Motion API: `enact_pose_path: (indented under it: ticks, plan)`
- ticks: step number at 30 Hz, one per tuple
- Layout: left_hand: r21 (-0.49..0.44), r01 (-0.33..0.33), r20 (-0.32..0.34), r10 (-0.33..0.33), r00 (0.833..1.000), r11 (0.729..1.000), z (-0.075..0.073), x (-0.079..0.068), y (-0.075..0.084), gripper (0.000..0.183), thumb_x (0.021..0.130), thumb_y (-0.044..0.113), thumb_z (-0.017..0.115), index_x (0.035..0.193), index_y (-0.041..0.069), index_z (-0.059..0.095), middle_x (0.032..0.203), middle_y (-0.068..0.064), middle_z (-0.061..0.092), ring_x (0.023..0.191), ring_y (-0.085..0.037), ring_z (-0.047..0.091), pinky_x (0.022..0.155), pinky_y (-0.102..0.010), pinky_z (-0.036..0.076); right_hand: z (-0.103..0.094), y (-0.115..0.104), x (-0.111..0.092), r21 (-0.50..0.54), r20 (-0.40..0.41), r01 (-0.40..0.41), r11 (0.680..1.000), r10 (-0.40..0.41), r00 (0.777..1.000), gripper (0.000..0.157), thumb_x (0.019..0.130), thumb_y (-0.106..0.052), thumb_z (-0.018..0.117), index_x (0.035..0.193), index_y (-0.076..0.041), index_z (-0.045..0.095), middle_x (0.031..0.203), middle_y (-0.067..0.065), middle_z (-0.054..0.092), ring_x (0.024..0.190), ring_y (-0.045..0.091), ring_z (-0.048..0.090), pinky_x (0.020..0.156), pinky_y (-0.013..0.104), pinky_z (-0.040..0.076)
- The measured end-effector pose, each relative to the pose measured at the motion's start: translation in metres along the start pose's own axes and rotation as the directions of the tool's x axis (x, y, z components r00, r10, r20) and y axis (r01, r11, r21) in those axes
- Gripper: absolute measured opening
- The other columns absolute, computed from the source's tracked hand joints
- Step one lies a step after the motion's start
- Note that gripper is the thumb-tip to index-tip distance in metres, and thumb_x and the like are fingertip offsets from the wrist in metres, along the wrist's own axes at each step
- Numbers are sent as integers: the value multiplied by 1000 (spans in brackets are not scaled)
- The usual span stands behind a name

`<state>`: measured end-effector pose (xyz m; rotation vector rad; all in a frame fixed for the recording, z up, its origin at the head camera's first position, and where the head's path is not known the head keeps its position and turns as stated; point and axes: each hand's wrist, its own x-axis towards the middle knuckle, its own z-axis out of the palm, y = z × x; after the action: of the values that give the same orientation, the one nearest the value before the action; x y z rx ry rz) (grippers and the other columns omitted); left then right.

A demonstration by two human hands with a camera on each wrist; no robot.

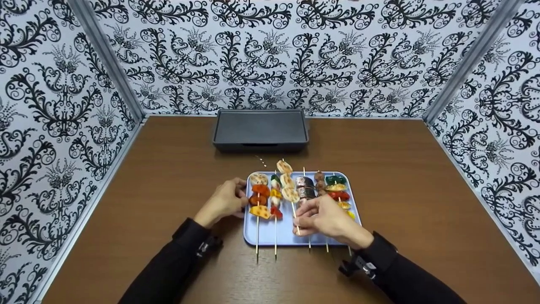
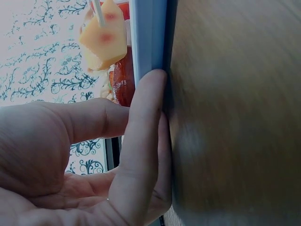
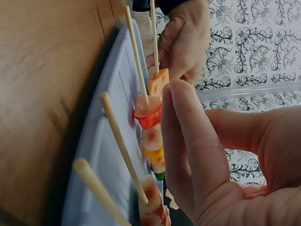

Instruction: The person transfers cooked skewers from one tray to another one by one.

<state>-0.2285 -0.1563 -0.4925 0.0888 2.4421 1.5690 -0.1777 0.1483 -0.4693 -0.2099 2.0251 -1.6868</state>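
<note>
My right hand (image 1: 327, 217) pinches the stick of a skewer (image 1: 287, 181) threaded with pale, browned round slices. Its food end points away, lifted over the light blue tray (image 1: 265, 238). My left hand (image 1: 223, 198) grips the tray's left rim, with thumb on the upper side and fingers along the outside in the left wrist view. Left of the held skewer lie a skewer with orange and yellow pieces (image 1: 260, 212) and a mixed vegetable skewer (image 1: 276, 200). To its right are a skewer of dark-skinned chunks (image 1: 305, 183), one of brown balls (image 1: 319, 176) and a colourful vegetable one (image 1: 338, 195).
A dark grey griddle (image 1: 260, 128) stands behind the tray at the back of the brown wooden table (image 1: 177, 143). Patterned walls with metal posts (image 1: 107, 59) enclose the table at the back and sides. Several skewer sticks stick out past the tray's front rim.
</note>
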Motion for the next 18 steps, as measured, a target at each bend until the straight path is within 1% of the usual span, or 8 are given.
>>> enact_pose_path:
  ticks: [6,14,18]
  plan:
    - [1,1,-1,-1,1000,1000,0,0,1,58,84,-11,61,141,-2,55,96,-16,64,70,-29,71,55,-39,66,3,5,-6,-29,4,-14,999,14,1000,22,91,-6,81,106,7,71,96,23,70,81,32,76,76,42,67]
    - [-2,-9,-9,9,1000,1000,1,0,2,55,85,-9,59,140,-3,56,98,-15,65,68,-26,69,54,-39,66,6,10,-10,36,10,-43,998,43,999,21,92,-3,79,106,9,69,96,22,68,82,30,76,79,41,67]
    - [-7,-7,-11,7,1000,1000,1,-1,2,54,85,-9,59,139,-3,56,101,-15,65,68,-26,69,54,-39,66,9,13,-13,44,9,-39,998,38,999,20,92,-2,79,104,9,68,94,22,69,81,29,76,79,42,67]
